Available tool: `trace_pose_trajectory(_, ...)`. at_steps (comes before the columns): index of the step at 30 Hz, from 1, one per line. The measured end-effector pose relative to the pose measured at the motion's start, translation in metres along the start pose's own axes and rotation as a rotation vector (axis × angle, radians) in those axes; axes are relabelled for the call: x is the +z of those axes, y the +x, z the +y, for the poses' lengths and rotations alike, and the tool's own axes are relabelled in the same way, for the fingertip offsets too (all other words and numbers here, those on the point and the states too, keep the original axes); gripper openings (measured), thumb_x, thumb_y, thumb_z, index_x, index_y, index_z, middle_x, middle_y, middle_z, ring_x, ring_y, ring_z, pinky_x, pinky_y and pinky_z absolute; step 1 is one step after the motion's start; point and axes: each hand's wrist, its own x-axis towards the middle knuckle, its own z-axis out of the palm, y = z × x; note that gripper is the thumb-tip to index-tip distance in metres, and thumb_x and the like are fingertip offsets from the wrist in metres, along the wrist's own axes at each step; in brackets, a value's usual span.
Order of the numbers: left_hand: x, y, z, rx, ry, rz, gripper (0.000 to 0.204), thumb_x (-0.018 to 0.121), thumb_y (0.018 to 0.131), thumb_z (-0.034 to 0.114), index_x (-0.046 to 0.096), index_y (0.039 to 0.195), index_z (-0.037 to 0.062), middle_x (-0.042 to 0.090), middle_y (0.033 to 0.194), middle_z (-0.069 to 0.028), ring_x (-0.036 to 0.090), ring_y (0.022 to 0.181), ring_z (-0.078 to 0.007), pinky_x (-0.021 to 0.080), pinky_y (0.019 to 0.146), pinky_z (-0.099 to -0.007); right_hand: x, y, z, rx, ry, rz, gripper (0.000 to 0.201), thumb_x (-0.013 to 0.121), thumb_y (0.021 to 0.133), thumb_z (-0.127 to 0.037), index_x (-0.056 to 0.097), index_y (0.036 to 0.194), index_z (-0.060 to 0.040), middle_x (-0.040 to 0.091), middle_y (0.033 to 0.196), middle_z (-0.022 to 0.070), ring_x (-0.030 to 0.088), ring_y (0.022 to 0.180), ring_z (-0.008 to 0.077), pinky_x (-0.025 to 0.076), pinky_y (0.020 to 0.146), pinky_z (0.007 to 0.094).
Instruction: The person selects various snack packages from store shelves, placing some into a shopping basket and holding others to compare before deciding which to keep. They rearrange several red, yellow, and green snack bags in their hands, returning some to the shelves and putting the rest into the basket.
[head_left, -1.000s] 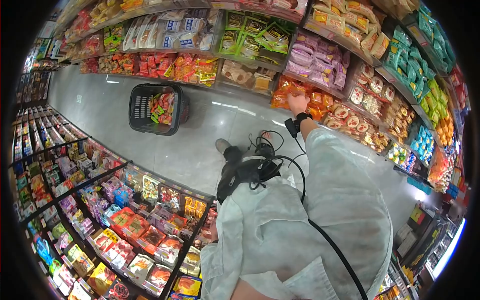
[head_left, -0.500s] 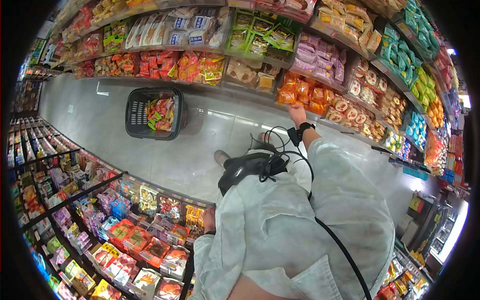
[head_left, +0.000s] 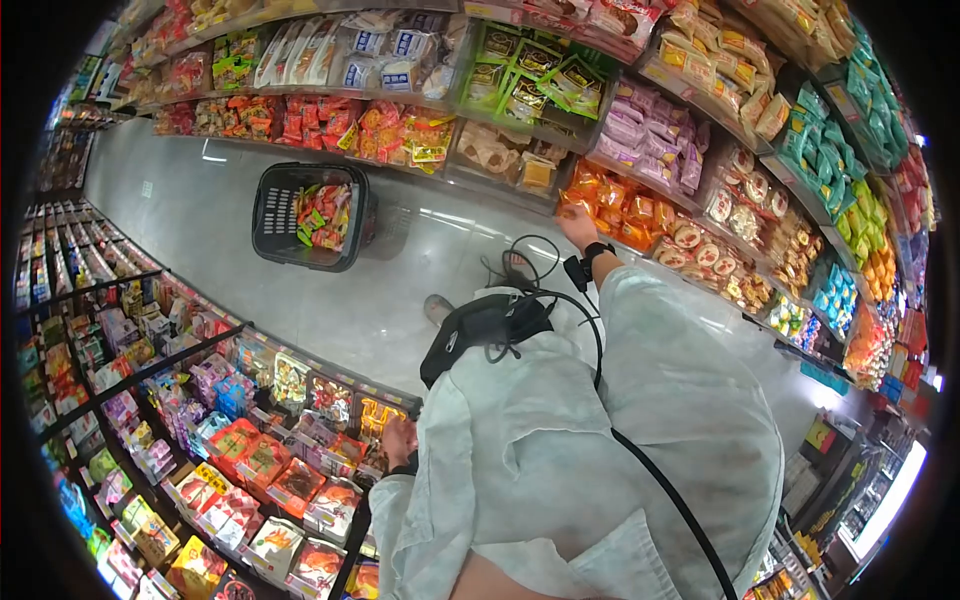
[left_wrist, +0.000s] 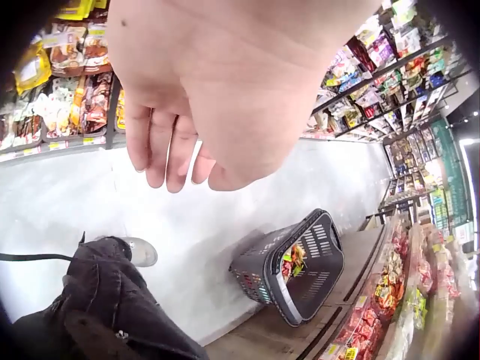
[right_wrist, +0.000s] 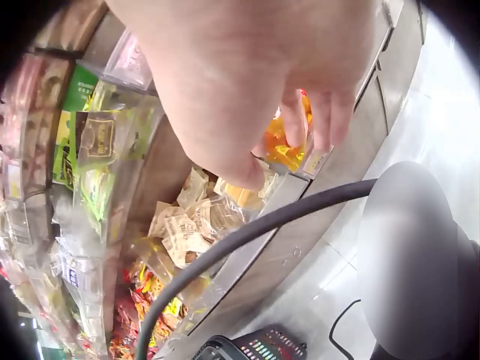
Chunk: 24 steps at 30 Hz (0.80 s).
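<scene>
Standing on the grey tiled floor towards the left is a black plastic shopping basket with slotted walls [head_left: 275, 213], already holding a small heap of red, green and yellow wrapped snacks [head_left: 325, 217]. Further right, beside the front edge of the lower display shelf [head_left: 345, 377], near its right-hand end, hangs the left hand [head_left: 399, 438]; its fingers are relaxed with nothing between them, and it is well apart from the other hand. Next along the curved upper shelf comes a clear bin of brown and tan packets [head_left: 500, 152], just left of the right hand [head_left: 577, 230]. That hand reaches over the bottom tier's front edge, its fingers bent about the left front corner of a clear bin that holds shiny orange plastic-wrapped packets [head_left: 640, 212]; whether the fingertips pinch a packet or merely touch one, I cannot tell. Beyond these, to the right, lie round white-and-red packets [head_left: 690, 240]. The step in hand appears to be picking from the orange packets, which lie in their bin under the fingers. The next move would call for a firm pinch on a single packet, lifted clear of the bin's front wall so that its slippery neighbours stay put.
</scene>
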Motion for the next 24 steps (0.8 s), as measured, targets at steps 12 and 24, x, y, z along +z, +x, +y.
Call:
trace_pose_trajectory(12, 0.075, -0.078, -0.01, 0.075, 0.266, -0.007, 0.019, 0.059, 0.096, 0.027, 0.063, 0.1, 0.0093, 0.066, 0.09, -0.0049, 0.065, 0.078, -0.0163, 0.054, 0.064, -0.0297, -0.012, -0.009, 0.003, -0.023, 0.044, 0.132, 0.037, 0.069, 0.082, -0.024, 0.065, 0.117, -0.0115, 0.069, 0.095, 0.0121, 0.066, 0.096, 0.0291, 0.052, 0.088, 0.041)
trace_pose_trajectory(24, 0.092, -0.054, 0.025, -0.052, -0.21, 0.058, 0.016, 0.061, 0.097, 0.024, 0.063, 0.1, 0.0085, 0.066, 0.093, -0.0044, 0.065, 0.082, -0.0149, 0.054, 0.069, -0.0299, -0.033, -0.031, 0.005, -0.166, 0.092, 0.026, 0.032, 0.068, 0.084, -0.02, 0.066, 0.113, -0.0075, 0.072, 0.094, 0.0127, 0.07, 0.088, 0.0245, 0.055, 0.079, 0.0357)
